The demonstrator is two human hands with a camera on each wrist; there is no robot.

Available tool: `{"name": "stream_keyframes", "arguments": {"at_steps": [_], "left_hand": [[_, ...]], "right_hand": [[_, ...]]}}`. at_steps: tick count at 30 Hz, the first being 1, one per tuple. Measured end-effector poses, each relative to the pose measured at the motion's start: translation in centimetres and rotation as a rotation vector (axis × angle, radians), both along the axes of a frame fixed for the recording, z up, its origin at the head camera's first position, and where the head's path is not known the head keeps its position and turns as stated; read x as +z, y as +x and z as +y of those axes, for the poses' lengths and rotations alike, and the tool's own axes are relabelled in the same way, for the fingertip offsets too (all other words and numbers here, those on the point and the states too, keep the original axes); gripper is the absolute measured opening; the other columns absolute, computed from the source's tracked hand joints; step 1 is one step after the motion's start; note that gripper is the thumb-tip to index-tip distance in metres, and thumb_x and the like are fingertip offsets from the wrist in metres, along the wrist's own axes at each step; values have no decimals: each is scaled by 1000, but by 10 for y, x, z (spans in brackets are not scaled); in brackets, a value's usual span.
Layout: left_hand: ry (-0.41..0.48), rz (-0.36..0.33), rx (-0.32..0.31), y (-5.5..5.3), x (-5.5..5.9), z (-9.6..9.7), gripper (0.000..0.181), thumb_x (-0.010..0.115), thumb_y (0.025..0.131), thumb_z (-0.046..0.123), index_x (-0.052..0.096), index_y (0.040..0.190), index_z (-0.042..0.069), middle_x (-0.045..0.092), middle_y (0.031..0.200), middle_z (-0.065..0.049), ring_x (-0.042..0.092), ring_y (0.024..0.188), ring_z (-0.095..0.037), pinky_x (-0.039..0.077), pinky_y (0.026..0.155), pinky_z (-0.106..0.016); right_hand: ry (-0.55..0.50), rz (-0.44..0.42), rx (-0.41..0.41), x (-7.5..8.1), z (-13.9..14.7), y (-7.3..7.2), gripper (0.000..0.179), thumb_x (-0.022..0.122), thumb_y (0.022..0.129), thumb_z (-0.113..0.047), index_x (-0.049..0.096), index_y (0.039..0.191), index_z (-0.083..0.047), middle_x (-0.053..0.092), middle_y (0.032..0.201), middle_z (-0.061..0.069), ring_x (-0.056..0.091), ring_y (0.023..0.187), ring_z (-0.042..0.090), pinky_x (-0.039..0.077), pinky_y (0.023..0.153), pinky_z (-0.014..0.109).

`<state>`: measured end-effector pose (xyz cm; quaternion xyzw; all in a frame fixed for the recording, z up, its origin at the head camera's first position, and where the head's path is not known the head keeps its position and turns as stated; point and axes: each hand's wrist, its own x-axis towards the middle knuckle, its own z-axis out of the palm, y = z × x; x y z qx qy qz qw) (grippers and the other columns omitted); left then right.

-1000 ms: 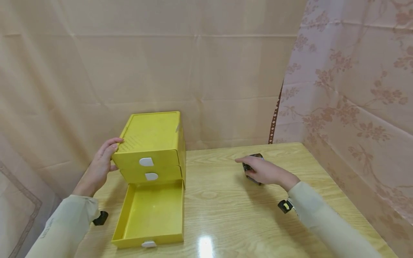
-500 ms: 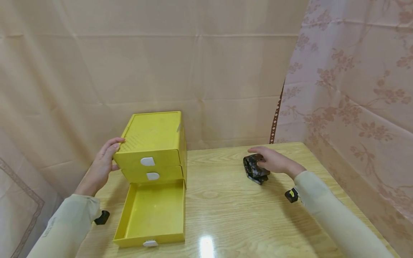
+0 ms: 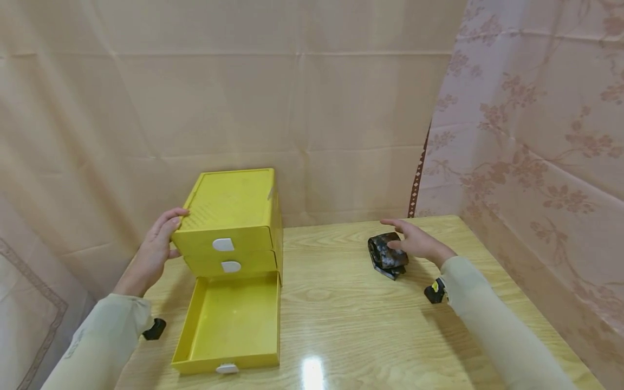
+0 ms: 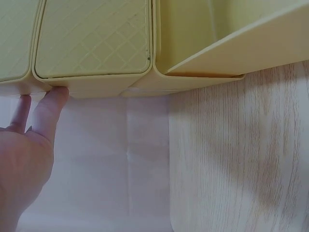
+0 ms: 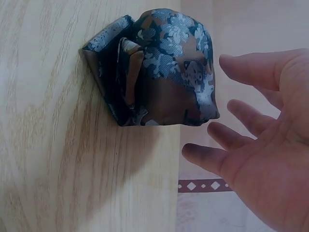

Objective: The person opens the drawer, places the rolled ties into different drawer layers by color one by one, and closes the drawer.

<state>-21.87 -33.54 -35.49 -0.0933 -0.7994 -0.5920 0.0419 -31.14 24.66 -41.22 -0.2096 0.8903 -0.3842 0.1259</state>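
A yellow three-tier drawer unit stands on the left of the table, its bottom drawer pulled out with nothing inside. My left hand rests against the unit's left side, fingertips at the upper edge; in the left wrist view the fingertips touch the side wall near a drawer front. On the right lies a folded dark cloth with a floral pattern, seen in the right wrist view as a loosely rolled bundle. My right hand is spread just beside it, holding nothing.
The wood-grain table runs between unit and cloth. A beige curtain hangs behind, and a floral curtain closes off the right side. Both upper drawers, with white tabs, are closed.
My right hand has come off the cloth and moved slightly right, its fingers spreading, so more of the cloth shows. The left hand and the drawer unit have kept their place.
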Motion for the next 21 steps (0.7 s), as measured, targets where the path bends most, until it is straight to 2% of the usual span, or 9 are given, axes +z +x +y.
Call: {"name": "stream_keyframes", "arguments": {"at_steps": [5,12,21], "left_hand": [[23,-8,-7,0,1,0,40,36,109,48,44,141,26,37,143,0,55,109,-14,55,80,-30],[43,-11,-7,0,0,1,39,37,110,47,44,141,25,36,143,-1,54,110,-14,55,79,-31],[-8,-12,-3,1,0,0,43,34,109,51,42,143,26,33,147,-6,51,113,-17,54,81,-31]], "right_hand": [[-14,-17,-22,-5,3,-2,67,59,102,-5,25,159,-6,17,164,23,17,145,56,26,109,69],[-57,-4,-25,-12,5,-3,63,57,104,-8,26,158,-2,24,159,30,20,143,57,24,110,68],[-89,6,-52,-25,5,-4,62,59,103,-5,29,156,2,26,159,29,21,146,50,22,113,65]]}}
